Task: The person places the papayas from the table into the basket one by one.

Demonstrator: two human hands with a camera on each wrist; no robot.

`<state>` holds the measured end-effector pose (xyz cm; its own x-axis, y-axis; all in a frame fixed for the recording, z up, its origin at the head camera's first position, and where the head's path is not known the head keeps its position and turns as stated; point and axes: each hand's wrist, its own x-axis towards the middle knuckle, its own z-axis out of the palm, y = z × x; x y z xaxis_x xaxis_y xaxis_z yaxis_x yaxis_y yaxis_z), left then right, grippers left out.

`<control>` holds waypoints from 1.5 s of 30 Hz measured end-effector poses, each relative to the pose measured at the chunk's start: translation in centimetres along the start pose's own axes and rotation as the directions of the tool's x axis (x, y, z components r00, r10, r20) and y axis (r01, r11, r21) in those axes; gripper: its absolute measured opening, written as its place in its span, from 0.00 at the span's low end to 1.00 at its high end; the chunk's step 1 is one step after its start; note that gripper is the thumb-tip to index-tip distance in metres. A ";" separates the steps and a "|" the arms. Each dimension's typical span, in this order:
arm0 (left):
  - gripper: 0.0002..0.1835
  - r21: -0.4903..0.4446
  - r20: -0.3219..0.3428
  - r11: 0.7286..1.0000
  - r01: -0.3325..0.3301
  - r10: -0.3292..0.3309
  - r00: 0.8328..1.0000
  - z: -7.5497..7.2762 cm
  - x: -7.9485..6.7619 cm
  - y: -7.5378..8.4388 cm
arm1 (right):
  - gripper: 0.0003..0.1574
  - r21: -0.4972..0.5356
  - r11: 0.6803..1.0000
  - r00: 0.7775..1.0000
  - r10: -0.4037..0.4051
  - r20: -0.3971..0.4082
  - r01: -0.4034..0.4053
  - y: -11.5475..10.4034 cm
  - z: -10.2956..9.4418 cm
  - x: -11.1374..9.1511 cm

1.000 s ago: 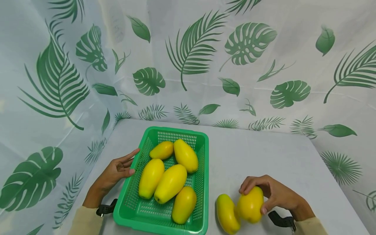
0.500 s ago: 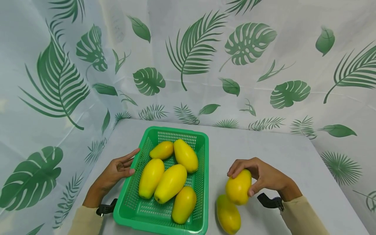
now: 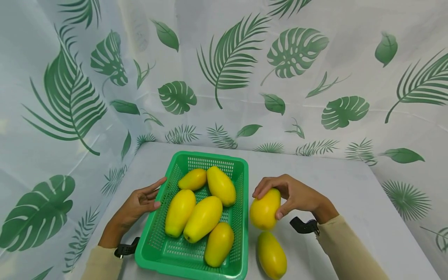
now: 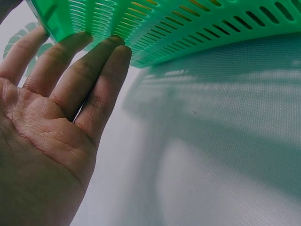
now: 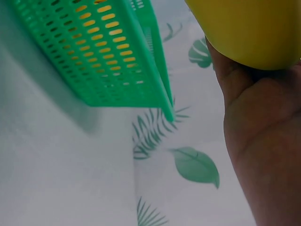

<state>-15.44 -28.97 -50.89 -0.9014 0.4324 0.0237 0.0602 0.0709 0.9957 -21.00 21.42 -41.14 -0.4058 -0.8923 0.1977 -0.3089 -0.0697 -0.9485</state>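
Note:
In the head view my right hand (image 3: 294, 196) grips a plump yellow mango (image 3: 265, 210), thumb on its near side and fingers over the top. It is up off the table, close to the basket's right rim. The right wrist view shows the mango's underside (image 5: 254, 30) against my palm. A second mango (image 3: 272, 255), greenish at one end, lies on the table below it. My left hand (image 3: 138, 204) rests its extended fingers against the left side of the green basket (image 3: 246, 217); the left wrist view shows the fingertips (image 4: 120, 54) at its slotted wall.
Several yellow fruits (image 3: 203, 219) lie inside the basket, which stands left of centre on the white table (image 3: 315, 179). A white curtain (image 3: 241, 120) printed with green leaves encloses the back and sides.
My right hand has lifted the mango from beside the loose one and carried it up and left to the basket's right side. The left hand and basket have stayed put.

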 end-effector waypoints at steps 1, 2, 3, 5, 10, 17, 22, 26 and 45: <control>0.37 0.001 -0.002 1.000 0.003 -0.003 1.000 0.0 0.0 0.0 | 0.29 -0.005 1.000 1.000 0.000 0.000 0.000 0.0 0.0 0.4; 0.37 0.001 -0.004 1.000 0.004 -0.004 1.000 0.0 0.0 0.0 | 0.28 -0.012 1.000 1.000 0.002 0.001 -0.002 0.0 0.0 0.8; 0.37 0.000 -0.004 1.000 0.004 -0.004 1.000 -0.1 0.0 -0.1 | 0.28 -0.020 1.000 1.000 0.002 0.002 -0.002 -0.1 0.0 1.2; 0.37 0.002 -0.005 1.000 0.004 -0.004 1.000 -0.1 0.0 -0.1 | 0.28 -0.032 0.999 1.000 0.006 0.006 -0.006 -0.1 0.0 2.1; 0.37 0.004 -0.009 1.000 0.007 -0.007 1.000 -0.1 0.0 -0.2 | 0.28 -0.049 0.998 0.999 0.032 0.014 -0.031 -0.3 0.3 3.9; 0.37 0.002 -0.002 1.000 -0.001 0.001 1.000 -0.1 0.1 -0.2 | 0.28 -0.056 0.997 0.997 0.053 0.054 -0.050 -0.3 0.6 6.1; 0.37 -0.004 0.000 1.000 -0.006 0.006 1.000 -0.1 0.0 -0.3 | 0.28 -0.088 0.992 0.990 0.100 0.095 -0.091 0.1 0.7 7.4; 0.38 -0.058 0.020 0.998 -0.019 0.020 1.000 -0.1 0.0 -0.3 | 0.28 -0.140 0.982 0.983 0.141 0.119 -0.124 0.3 0.8 8.2; 0.39 -0.135 0.045 0.990 -0.036 0.043 0.998 0.0 0.1 -0.1 | 0.30 -0.244 0.955 0.947 0.226 0.227 -0.170 1.7 1.6 10.4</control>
<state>-15.53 -28.98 -50.98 -0.8777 0.4751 0.0622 0.0345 -0.0668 0.9972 -24.40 11.33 -41.09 -0.2592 -0.9622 -0.0834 -0.4357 0.1935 -0.8791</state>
